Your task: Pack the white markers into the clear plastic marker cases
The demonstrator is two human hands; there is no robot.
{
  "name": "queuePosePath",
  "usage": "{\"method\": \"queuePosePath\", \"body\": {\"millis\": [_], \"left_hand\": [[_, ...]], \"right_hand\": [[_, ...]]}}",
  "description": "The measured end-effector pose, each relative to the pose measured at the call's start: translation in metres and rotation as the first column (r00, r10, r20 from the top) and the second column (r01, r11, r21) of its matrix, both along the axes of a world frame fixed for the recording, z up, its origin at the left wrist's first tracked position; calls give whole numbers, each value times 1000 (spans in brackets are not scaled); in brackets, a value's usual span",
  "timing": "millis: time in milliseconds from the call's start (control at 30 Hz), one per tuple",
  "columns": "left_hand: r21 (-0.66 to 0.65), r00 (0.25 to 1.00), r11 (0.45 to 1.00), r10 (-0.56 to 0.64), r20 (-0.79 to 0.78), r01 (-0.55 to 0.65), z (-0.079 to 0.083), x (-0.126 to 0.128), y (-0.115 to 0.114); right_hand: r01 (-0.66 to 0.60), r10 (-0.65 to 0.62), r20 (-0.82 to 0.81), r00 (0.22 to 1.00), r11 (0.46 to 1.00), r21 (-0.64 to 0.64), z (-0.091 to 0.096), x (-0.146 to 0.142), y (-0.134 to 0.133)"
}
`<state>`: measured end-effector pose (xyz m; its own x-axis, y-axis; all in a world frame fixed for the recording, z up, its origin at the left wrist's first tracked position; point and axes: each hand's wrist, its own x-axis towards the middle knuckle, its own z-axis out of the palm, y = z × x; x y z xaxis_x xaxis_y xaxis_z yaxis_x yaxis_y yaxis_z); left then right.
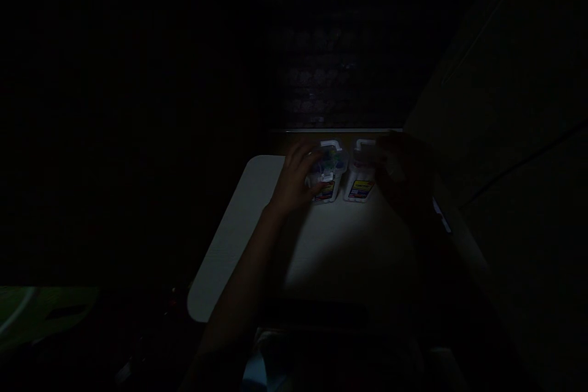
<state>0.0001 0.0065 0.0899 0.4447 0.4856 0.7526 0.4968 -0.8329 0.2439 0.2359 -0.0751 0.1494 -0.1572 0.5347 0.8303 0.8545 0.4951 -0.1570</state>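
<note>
The scene is very dark. Two small clear plastic containers with coloured labels stand side by side at the far end of a pale table. My left hand reaches forward, its fingers curled against the left container. My right hand is a dim shape beside the right container, at its right side. Its fingers are lost in shadow, so I cannot tell whether they grip the container.
The table has a rounded near-left corner and ends at a dark wall just behind the containers. A small white object lies at the table's right edge. Everything else around is in darkness.
</note>
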Motion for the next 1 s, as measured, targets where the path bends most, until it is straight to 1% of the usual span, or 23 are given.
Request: {"method": "queuePosePath", "body": {"millis": [67,167,233,333,400,500,633,733,867,1000], "left_hand": [[-9,999,999,-32,14,32,0,1,0],[-28,995,995,-92,37,93,1,0,0],[-57,992,991,-117,40,120,4,-1,-2],[-121,991,985,-115,69,122,8,0,-5],[-141,988,982,-108,114,124,8,2,-6],[-132,978,983,-100,181,125,5,6,-5],[-113,971,988,-76,226,103,1,10,-3],[-90,966,990,-83,245,107,1,12,-3],[-86,968,993,-62,242,85,2,12,-4],[-80,966,993,-69,250,91,2,12,-2]], "right_hand": [[2,-2,6,1000,999,-48,-1,10,4],[-57,64,43,997,988,-146,-8,21,11],[-87,98,47,994,978,-188,-13,24,16],[-106,120,52,991,969,-222,-20,23,20],[-113,130,61,990,967,-229,-21,23,22],[-141,163,77,984,961,-238,-20,24,24],[-181,197,64,978,963,-199,-20,24,26],[-170,185,64,981,968,-182,-21,22,26],[-124,141,68,988,970,-211,-21,20,24],[-146,162,59,985,968,-205,-19,20,24]]}}
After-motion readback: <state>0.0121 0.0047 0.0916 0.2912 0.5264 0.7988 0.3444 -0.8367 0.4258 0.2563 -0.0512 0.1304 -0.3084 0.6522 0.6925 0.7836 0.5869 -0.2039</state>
